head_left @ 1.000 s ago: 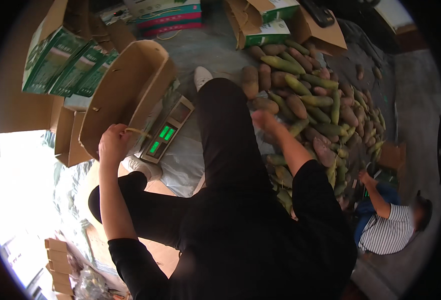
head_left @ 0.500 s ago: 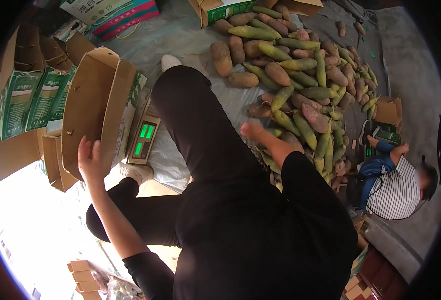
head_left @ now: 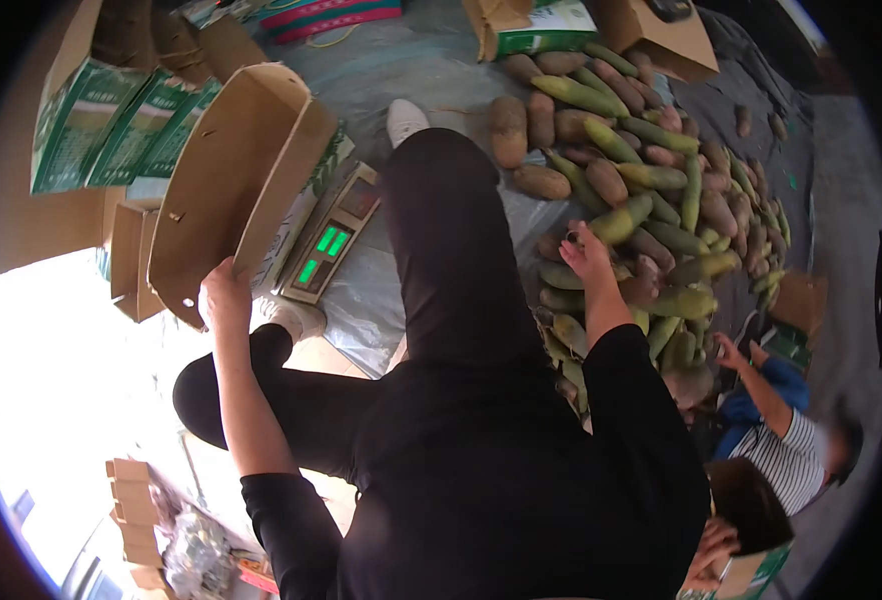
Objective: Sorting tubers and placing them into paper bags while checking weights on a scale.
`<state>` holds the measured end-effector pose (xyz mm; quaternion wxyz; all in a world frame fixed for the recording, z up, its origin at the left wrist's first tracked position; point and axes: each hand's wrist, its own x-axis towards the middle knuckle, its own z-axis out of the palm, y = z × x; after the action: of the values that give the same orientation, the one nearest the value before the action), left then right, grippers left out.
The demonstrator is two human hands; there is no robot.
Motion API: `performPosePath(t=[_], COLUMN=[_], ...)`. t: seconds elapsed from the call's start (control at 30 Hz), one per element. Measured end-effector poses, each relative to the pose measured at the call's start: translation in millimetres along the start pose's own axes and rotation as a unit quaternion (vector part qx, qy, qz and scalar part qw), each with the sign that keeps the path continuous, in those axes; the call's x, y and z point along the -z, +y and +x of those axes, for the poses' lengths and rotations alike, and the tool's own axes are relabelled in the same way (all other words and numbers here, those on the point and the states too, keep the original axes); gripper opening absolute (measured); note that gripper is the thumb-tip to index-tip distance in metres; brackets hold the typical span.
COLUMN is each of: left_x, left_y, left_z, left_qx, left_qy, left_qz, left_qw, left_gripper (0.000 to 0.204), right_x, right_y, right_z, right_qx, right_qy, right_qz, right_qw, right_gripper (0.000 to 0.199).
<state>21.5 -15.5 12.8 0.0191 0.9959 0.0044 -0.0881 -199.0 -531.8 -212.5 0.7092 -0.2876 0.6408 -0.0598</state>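
The right hand [head_left: 589, 255] is at the left edge of the heap of radishes [head_left: 677, 238], just beside a thick green radish [head_left: 625, 219]. That radish lies up and to the right of the hand, its blunt near end toward the fingertips. Its long axis slants from lower left to upper right, so it points away from the palm at a shallow angle rather than lying across it. The fingers are parted and loosely bent, and this grip shows nothing caught in it; whether a fingertip touches the skin of the radish cannot be told.

The right hand is by far the nearer of the two. The left hand [head_left: 226, 293] is well apart, across the raised leg [head_left: 443, 210] in black trousers, at the near end of an open cardboard box [head_left: 206, 205]. Its fingers are folded over the box's rim, and this grip looks closed on the cardboard, though how firmly is unclear. The box's long side also slants from lower left to upper right, with its open mouth facing up.

Between the box and the leg lies a scale [head_left: 322, 256] with two lit green windows, tilted the same way. The radish and the box are thus on opposite sides of the leg, with the scale just beside the box and well apart from the radish.
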Motion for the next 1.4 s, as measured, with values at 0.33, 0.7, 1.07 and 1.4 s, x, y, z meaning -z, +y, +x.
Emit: performPosePath(t=[0.33, 0.7, 1.07, 1.4], left_x=[-14, -17, -23, -4], left_y=[-25, -19, -16, -3], left_z=[-7, -5, -2, -8], left_qx=[-0.009, -0.009, 0.007, 0.069], left_qy=[-0.016, -0.012, -0.028, -0.059], left_qz=[-0.024, -0.069, -0.078, -0.007], left_qw=[1.000, 0.998, 0.997, 0.996], left_gripper=[0.025, 0.020, 0.021, 0.028], right_x=[-95, -27, -35, -54], right_y=[-14, -48, -34, -29], right_z=[-26, -44, -17, -38], right_qx=[0.253, 0.371, 0.496, 0.390], right_qy=[0.020, 0.174, 0.048, -0.038], right_qz=[-0.568, -0.781, -0.842, -0.911], right_qw=[0.783, 0.472, 0.207, 0.130], right_gripper=[0.040, 0.055, 0.036, 0.047])
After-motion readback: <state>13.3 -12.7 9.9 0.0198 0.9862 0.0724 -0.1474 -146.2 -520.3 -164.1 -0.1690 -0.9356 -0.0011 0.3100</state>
